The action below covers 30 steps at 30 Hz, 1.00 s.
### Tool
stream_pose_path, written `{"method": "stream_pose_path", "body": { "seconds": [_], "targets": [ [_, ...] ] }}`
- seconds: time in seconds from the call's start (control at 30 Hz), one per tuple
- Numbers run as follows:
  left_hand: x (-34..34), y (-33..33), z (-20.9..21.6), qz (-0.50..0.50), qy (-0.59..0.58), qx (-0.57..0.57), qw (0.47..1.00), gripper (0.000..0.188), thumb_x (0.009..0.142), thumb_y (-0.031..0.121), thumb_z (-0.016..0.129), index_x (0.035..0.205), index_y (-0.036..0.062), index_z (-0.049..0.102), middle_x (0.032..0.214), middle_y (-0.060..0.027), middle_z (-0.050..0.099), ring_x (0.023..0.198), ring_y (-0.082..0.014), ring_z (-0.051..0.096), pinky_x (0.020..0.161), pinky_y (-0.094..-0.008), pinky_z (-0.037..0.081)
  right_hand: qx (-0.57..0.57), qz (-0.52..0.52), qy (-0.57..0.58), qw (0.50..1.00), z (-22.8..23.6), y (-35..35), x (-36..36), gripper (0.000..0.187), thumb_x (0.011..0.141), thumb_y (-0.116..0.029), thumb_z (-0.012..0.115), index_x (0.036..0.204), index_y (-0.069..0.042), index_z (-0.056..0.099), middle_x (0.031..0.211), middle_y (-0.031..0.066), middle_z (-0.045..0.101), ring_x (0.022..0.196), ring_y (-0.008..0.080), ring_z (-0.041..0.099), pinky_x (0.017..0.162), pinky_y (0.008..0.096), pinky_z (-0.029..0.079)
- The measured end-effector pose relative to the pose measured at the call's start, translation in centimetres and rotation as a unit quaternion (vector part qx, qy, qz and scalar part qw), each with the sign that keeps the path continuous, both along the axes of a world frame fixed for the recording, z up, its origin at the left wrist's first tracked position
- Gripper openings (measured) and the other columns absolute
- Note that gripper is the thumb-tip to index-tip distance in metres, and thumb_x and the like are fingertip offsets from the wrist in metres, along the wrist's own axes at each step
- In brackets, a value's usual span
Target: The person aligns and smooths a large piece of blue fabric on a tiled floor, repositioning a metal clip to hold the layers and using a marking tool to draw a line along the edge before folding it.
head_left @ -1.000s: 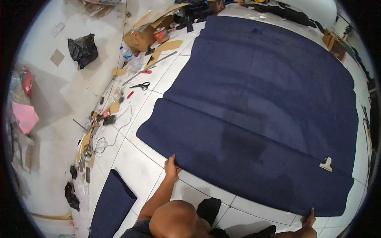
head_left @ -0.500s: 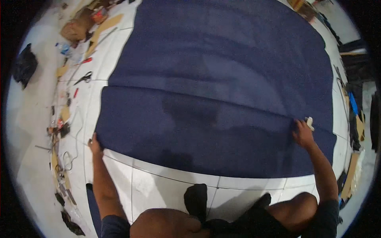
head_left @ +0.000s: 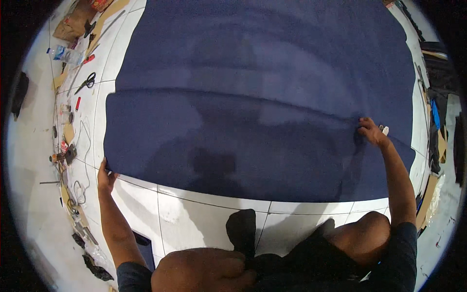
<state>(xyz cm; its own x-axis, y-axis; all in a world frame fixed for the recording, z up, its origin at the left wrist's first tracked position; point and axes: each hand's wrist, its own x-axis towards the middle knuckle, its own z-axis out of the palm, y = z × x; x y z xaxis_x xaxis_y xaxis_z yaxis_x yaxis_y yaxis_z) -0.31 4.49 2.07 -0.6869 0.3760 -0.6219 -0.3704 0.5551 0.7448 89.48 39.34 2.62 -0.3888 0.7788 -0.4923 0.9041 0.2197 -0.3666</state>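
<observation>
A large dark blue cloth lies spread over the white tiled floor. A folded upper layer ends in an edge running across it. My left hand pinches the cloth's near left corner. My right hand grips the folded edge at the right side, beside a small white object lying on the cloth. My knees and dark shorts fill the lower edge.
Scissors, a red marker, cardboard scraps, a plastic bottle and cables line the left side of the floor. A smaller blue cloth piece lies by my left arm. Clutter sits at the right rim.
My right hand has moved up from the near right corner onto the cloth's folded edge by the white object. My left hand stays on the near left corner. The view has shifted left.
</observation>
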Motion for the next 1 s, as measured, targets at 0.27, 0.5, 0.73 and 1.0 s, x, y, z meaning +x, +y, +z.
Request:
{"method": "stream_pose_path", "body": {
  "seconds": [0.27,0.5,0.73,1.0],
  "targets": [
    [-0.8,-3.3,-3.5,-0.157,0.193,-0.076,0.966,0.042,0.092,0.036,0.049,0.102,-0.0044,0.056,0.090,-0.0105,0.056,0.077,-0.0190,0.055,0.055,-0.0307,0.047,-0.006,0.015,-0.036,0.999,1.8,-2.5,-2.4,0.039,0.082,-0.014,0.053,0.120,-0.003,0.053,0.127,0.0175,0.049,0.127,0.0363,0.037,0.106,0.0425,0.031],
    [-0.4,-0.3,-4.4,0.102,0.456,-0.153,0.871,0.057,0.081,0.042,0.065,0.106,-0.0085,0.055,0.108,-0.0224,0.059,0.096,-0.0314,0.058,0.088,-0.0371,0.044,0.163,-0.036,-0.086,0.982,5.7,-12.6,-0.2,0.065,0.078,-0.005,0.061,0.137,-0.004,0.035,0.138,0.0227,0.038,0.129,0.0406,0.036,0.107,0.0437,0.031],
    [9.6,1.1,-2.8,0.140,0.316,-0.081,0.935,0.073,0.083,0.053,0.056,0.128,-0.0032,0.043,0.126,-0.0211,0.051,0.106,-0.0308,0.056,0.089,-0.0384,0.046,0.170,-0.404,-0.115,0.891,1.3,-31.1,11.6,0.061,0.087,-0.022,0.063,0.135,0.001,0.033,0.119,0.0232,0.053,0.105,0.0355,0.055,0.089,0.0419,0.046],
    [26.0,-1.3,-3.5,0.049,-0.093,0.129,0.986,0.052,0.090,0.035,0.048,0.129,0.0012,0.046,0.128,-0.0163,0.050,0.109,-0.0294,0.053,0.090,-0.0400,0.045,-0.001,-0.766,0.421,0.486,-1.0,-33.6,9.3,0.058,0.089,-0.040,0.058,0.128,0.000,0.041,0.110,0.0156,0.056,0.084,0.0211,0.058,0.067,0.0324,0.050]
  ]
}}
